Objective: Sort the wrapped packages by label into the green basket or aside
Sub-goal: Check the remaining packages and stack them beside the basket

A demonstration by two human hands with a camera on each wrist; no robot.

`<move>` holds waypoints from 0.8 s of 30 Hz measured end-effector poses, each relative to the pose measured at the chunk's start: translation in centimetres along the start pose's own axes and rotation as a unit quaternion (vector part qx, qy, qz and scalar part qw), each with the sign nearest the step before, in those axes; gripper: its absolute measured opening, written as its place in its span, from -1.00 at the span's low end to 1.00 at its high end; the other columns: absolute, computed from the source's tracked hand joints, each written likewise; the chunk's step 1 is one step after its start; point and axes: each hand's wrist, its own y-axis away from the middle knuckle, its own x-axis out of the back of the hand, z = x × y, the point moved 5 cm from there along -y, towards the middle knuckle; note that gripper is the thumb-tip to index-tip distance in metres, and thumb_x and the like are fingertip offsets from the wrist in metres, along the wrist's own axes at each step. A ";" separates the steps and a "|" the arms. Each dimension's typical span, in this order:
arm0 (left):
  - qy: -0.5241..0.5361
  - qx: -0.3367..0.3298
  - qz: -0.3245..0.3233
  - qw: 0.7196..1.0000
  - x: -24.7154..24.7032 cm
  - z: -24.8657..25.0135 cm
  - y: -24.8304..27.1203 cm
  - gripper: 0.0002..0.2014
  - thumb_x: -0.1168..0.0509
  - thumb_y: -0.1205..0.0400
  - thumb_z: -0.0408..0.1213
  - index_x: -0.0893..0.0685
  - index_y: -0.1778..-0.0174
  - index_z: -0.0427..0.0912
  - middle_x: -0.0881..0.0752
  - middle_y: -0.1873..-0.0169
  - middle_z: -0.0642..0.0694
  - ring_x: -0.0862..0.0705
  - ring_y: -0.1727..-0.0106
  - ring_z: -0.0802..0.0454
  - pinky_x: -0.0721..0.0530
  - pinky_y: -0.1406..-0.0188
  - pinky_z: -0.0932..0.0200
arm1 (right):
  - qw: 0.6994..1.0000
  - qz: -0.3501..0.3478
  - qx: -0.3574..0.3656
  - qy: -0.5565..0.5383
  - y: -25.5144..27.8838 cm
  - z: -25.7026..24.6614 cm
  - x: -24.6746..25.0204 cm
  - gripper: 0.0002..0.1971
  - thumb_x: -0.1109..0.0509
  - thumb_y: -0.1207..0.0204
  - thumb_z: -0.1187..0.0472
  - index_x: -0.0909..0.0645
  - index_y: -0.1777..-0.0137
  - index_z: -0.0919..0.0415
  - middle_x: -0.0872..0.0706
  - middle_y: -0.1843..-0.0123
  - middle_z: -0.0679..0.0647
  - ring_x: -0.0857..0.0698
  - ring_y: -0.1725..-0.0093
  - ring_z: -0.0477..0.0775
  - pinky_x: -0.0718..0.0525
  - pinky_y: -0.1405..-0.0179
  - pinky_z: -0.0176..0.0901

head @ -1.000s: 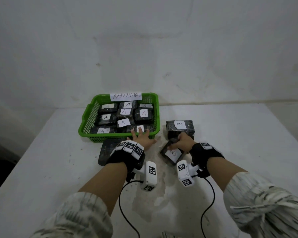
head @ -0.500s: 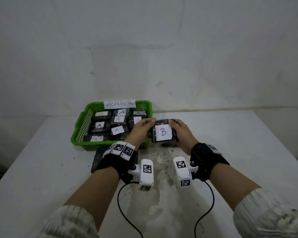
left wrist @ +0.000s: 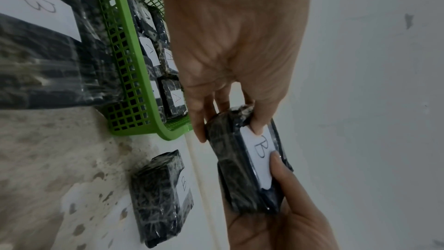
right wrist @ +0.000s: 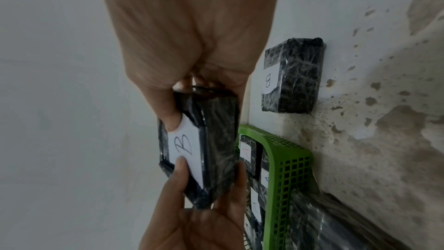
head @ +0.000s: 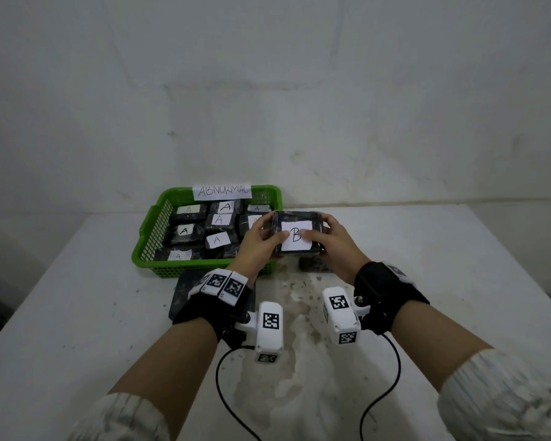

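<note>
Both hands hold up a dark wrapped package (head: 296,232) with a white label marked B, above the table just right of the green basket (head: 147,237). My left hand (head: 258,241) grips its left end, thumb on the label (left wrist: 258,126). My right hand (head: 331,240) grips the right end, thumb on the label (right wrist: 173,121). The basket carries an ABNORMAL sign (head: 222,191) and holds several packages labelled A (head: 218,221). Another B package (left wrist: 163,193) (right wrist: 291,77) lies on the table below the held one.
A flat dark wrapped package with a B label (left wrist: 38,45) lies in front of the basket, partly under my left wrist (head: 185,291). The white table (head: 442,281) has a worn, stained patch in the middle. A wall stands close behind.
My right hand lifted the B package off the table and my left hand left the basket rim to grip it too. The package now stands upright, label facing me, a little higher than before.
</note>
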 end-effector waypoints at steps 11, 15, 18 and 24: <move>-0.031 -0.015 -0.040 0.999 -0.1 0.1 -0.1 -0.32 -0.22 -0.59 -0.61 -0.27 -0.60 -0.04 -0.62 -0.31 -0.24 -0.66 -0.13 -0.04 -0.69 -0.08 0.20 | 1.000 0.002 -0.019 -0.008 0.4 0.2 -0.3 -0.44 -0.50 -0.43 0.43 -0.37 -0.37 0.16 -0.69 -0.09 0.13 -0.73 0.03 0.07 -0.73 0.05 -0.02; -0.078 -0.029 -0.073 0.994 -0.3 0.8 -0.2 -0.36 -0.24 -0.56 -0.61 -0.39 -0.54 -0.02 -0.59 -0.35 -0.09 -0.61 -0.21 0.04 -0.61 -0.14 0.30 | 1.000 0.017 -0.018 0.014 0.1 -0.1 0.1 -0.43 -0.49 -0.50 0.19 -0.32 -0.42 -0.03 -0.68 -0.20 0.13 -0.74 0.00 0.06 -0.67 0.14 -0.12; -0.074 -0.033 -0.076 0.994 -0.4 1.0 -0.3 -0.42 -0.24 -0.58 -0.59 -0.44 -0.51 -0.06 -0.61 -0.27 -0.08 -0.61 -0.17 0.04 -0.61 -0.18 0.26 | 1.000 0.013 -0.013 0.021 0.0 0.0 0.0 -0.58 -0.46 -0.52 0.23 -0.56 -0.38 0.21 -0.76 -0.10 0.16 -0.76 0.08 0.04 -0.70 0.19 -0.18; -0.070 -0.068 -0.028 0.995 0.1 1.1 -0.5 -0.55 -0.30 -0.56 -0.57 -0.61 -0.34 -0.13 -0.67 -0.18 -0.14 -0.65 -0.16 -0.03 -0.68 -0.19 0.12 | 0.999 0.025 -0.005 0.021 -0.1 0.1 -0.3 -0.71 -0.44 -0.54 0.24 -0.63 -0.25 0.23 -0.77 -0.04 0.12 -0.75 0.11 0.02 -0.72 0.25 -0.25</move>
